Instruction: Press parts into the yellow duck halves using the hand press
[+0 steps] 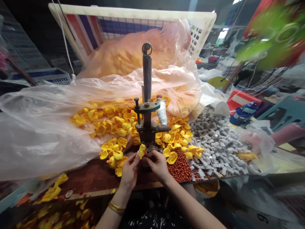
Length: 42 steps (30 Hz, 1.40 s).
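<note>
My left hand (pixel 130 170) pinches a yellow plastic shell piece (pixel 141 150) between thumb and fingers, just in front of a small hand press (pixel 147 124). Beside it, my right hand (pixel 157 164) has its fingers closed together at the press base; what they hold, if anything, is too small to make out. The press stands upright, with a coil spring (pixel 147 78) on top and a handle wrapped in silvery tape (pixel 162 114). Loose yellow shell pieces (pixel 111 125) lie around it. Right of my right hand is a patch of small red-brown beads (pixel 179 167).
A pile of small grey-white parts (pixel 215 144) covers the table's right side. Behind the press, a clear plastic bag (pixel 133 54) bulges from a tilted white crate (pixel 133 12). A blue bottle (pixel 244 113) stands far right. Blurred green and red things hang upper right.
</note>
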Motion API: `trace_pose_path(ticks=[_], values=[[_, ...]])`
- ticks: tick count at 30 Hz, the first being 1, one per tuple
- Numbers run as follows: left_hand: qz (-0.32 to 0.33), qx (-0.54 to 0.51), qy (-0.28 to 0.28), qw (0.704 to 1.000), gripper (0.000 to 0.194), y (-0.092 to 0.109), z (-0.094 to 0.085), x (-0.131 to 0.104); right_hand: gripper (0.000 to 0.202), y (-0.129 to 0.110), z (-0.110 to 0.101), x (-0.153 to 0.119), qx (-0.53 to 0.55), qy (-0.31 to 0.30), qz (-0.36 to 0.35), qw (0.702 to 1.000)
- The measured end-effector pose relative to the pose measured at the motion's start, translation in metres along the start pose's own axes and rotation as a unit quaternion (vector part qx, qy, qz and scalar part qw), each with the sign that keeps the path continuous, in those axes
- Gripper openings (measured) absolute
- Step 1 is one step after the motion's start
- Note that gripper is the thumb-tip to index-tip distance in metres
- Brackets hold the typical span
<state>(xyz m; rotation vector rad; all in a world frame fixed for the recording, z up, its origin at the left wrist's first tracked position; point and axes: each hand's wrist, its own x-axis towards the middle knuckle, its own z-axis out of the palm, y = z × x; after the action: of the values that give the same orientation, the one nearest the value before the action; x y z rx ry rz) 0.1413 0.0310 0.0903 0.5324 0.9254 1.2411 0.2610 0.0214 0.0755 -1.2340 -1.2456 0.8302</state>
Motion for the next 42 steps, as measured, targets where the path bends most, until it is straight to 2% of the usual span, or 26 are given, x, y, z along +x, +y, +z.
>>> trace_pose_path(ticks=[5, 9, 12, 17, 25, 32, 35, 39, 42], values=[[-0.035, 0.007, -0.021, 0.999, 0.036, 0.006, -0.007, -0.001, 0.021, 0.005, -0.006, 0.001, 0.013, -0.029, -0.018, 0.999], [-0.057, 0.025, -0.055, 0.997, 0.036, 0.009, -0.009, 0.000, 0.025, 0.011, -0.014, 0.010, -0.129, -0.076, -0.077, 0.986], [-0.019, 0.020, -0.023, 0.999, 0.038, 0.006, -0.007, 0.001, 0.020, 0.009, -0.018, 0.017, -0.233, -0.104, -0.109, 0.961], [0.009, 0.000, 0.025, 1.000, 0.040, -0.001, -0.004, 0.003, 0.017, -0.002, -0.019, 0.017, -0.360, -0.111, -0.111, 0.920], [0.015, 0.021, 0.006, 1.000, 0.039, 0.001, -0.007, 0.002, 0.016, -0.006, -0.021, 0.015, -0.378, -0.128, -0.150, 0.904], [0.010, 0.012, 0.000, 1.000, 0.039, 0.003, -0.006, 0.002, 0.018, -0.009, -0.021, 0.016, -0.425, -0.147, -0.195, 0.872], [-0.002, 0.019, -0.014, 1.000, 0.039, 0.007, -0.007, 0.001, 0.019, -0.009, -0.021, 0.016, -0.408, -0.154, -0.209, 0.875], [-0.027, 0.046, -0.043, 0.998, 0.040, 0.010, -0.013, 0.002, 0.022, -0.008, -0.024, 0.018, -0.385, -0.150, -0.195, 0.889], [0.005, 0.096, -0.009, 0.995, 0.044, 0.003, -0.017, 0.010, 0.028, -0.004, -0.023, 0.025, -0.435, -0.127, -0.162, 0.877]])
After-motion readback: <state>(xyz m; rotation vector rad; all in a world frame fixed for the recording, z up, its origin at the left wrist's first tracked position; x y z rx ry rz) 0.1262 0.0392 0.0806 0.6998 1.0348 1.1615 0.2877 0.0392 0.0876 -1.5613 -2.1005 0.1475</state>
